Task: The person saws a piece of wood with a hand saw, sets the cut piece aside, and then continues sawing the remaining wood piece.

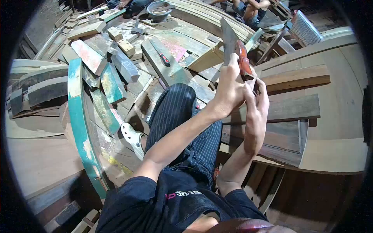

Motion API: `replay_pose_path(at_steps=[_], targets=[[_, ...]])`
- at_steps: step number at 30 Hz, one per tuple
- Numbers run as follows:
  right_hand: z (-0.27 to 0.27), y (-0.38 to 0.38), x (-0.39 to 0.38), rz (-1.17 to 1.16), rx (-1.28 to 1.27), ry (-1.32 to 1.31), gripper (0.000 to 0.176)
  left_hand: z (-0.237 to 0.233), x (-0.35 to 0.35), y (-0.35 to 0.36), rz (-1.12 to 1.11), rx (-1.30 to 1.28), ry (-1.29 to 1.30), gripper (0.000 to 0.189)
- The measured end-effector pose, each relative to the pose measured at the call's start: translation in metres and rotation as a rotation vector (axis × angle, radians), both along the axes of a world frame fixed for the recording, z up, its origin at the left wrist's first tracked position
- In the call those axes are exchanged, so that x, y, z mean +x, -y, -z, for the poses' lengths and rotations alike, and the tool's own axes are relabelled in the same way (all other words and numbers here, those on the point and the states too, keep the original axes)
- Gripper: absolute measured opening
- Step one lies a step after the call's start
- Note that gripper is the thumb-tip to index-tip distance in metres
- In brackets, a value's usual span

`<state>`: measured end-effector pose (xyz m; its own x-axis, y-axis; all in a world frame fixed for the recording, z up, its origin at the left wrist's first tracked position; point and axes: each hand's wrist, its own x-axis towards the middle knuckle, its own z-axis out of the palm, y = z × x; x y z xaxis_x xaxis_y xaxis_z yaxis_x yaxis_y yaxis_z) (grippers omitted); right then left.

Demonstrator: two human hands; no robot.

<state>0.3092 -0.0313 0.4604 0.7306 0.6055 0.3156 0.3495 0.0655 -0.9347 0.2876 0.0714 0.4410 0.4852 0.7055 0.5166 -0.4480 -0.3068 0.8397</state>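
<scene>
My left hand (229, 87) is closed around a tool with a red handle (244, 62) and a grey metal blade (228, 37) that points away from me. My right hand (257, 101) sits just under it, fingers curled against the lower end of the handle and my left wrist. Both hands are raised above my knee in striped trousers (175, 112). Whether the right hand truly grips the handle is partly hidden by the left hand.
Loose painted planks and blocks (112, 81) lie piled on the left, beside a curved teal board (77, 120). A red-handled screwdriver (163, 58) rests on a plank. Stacked boards (295, 108) lie right. A metal basin (157, 11) and two seated people (250, 9) are at the far side.
</scene>
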Motion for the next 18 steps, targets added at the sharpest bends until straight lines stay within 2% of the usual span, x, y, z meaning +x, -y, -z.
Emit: replay_pose_path(at_steps=[1, 2, 5, 8, 11, 13, 14, 17, 18], targets=[[0.008, 0.005, 0.003, -0.017, 0.079, -0.046, 0.053, 0.0, 0.001, 0.003, -0.008, 0.002, -0.003, 0.026], [0.014, 0.007, 0.0, -0.115, 0.242, -0.241, 0.054, -0.001, 0.002, 0.005, -0.017, 0.005, -0.006, 0.028], [0.026, 0.016, -0.003, -0.129, 0.321, -0.312, 0.063, -0.004, 0.002, 0.007, 0.036, -0.033, -0.109, 0.032], [0.033, 0.017, -0.005, -0.144, 0.19, -0.069, 0.067, -0.011, -0.002, 0.007, 0.081, -0.016, -0.177, 0.035], [0.017, 0.014, -0.025, -0.102, 0.105, -0.073, 0.068, -0.009, -0.006, 0.006, 0.149, 0.009, -0.202, 0.043], [0.017, 0.019, -0.012, -0.022, -0.093, 0.237, 0.068, -0.011, -0.009, 0.006, 0.244, -0.029, -0.229, 0.046], [0.018, 0.021, -0.005, 0.023, -0.19, 0.39, 0.069, -0.008, -0.008, 0.005, 0.278, -0.011, -0.24, 0.054], [0.018, 0.017, 0.004, 0.097, -0.197, 0.451, 0.067, -0.009, -0.002, 0.003, 0.26, 0.042, -0.187, 0.063], [0.013, 0.016, 0.0, 0.124, -0.225, 0.451, 0.066, -0.012, -0.003, 0.0, 0.411, -0.076, -0.3, 0.071]])
